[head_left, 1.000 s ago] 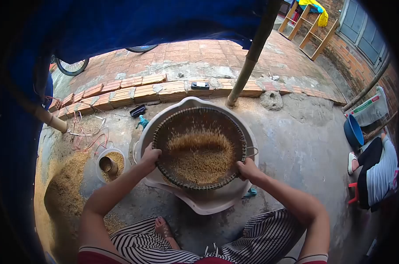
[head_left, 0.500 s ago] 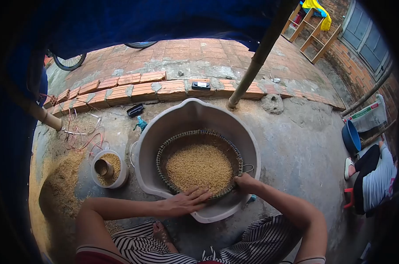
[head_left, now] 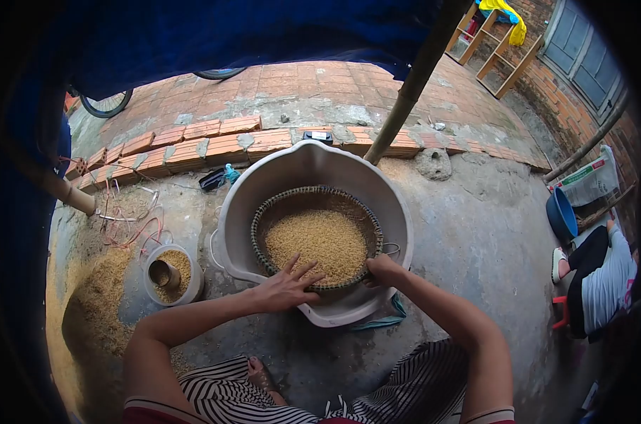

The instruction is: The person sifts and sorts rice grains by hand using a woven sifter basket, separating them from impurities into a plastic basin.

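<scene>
A round woven basket (head_left: 333,201) with a bound rim rests inside a large grey basin (head_left: 396,212). Golden grain (head_left: 317,240) covers the basket's bottom. My left hand (head_left: 285,290) lies over the near-left rim, its fingers spread and their tips at the edge of the grain. At the near-right side, my right hand (head_left: 384,270) is closed around the basket's rim; part of its grip is hidden. Teal cloth (head_left: 387,318) shows from under the basin's near-right edge.
Left of the basin stands a pale bucket (head_left: 151,283) of grain with a metal can (head_left: 165,274) in it. Loose grain (head_left: 101,290) is heaped farther left. Beyond are a low brick border (head_left: 186,157) and a bamboo pole (head_left: 398,116). Another person (head_left: 603,283) sits at right.
The basin and basket have shifted away from me, exposing more teal cloth. Both hands have moved forward with the basket, and my left fingers are spread wider.
</scene>
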